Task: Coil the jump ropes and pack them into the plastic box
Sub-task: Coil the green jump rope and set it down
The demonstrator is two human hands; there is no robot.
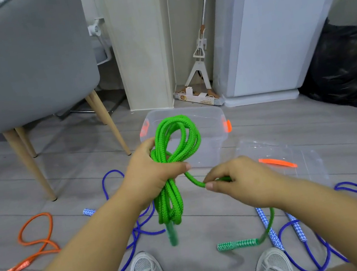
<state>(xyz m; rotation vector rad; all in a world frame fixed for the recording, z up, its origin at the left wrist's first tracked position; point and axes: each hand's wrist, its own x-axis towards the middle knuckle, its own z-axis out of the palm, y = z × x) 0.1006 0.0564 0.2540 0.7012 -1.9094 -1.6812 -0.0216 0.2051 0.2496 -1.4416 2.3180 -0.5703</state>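
The left hand [149,176] grips the nearly coiled green rope [170,151]; the right hand [236,182] pinches its loose tail; beyond them the plastic box [213,150] looks empty; the blue ropes [355,223] and the orange rope [37,232] wait below.

The grey plank floor [196,227] carries a clear plastic box [213,150] (open, orange latches), its lid [278,153] just beside, an orange rope [50,223] and sprawling blue ropes [103,186].
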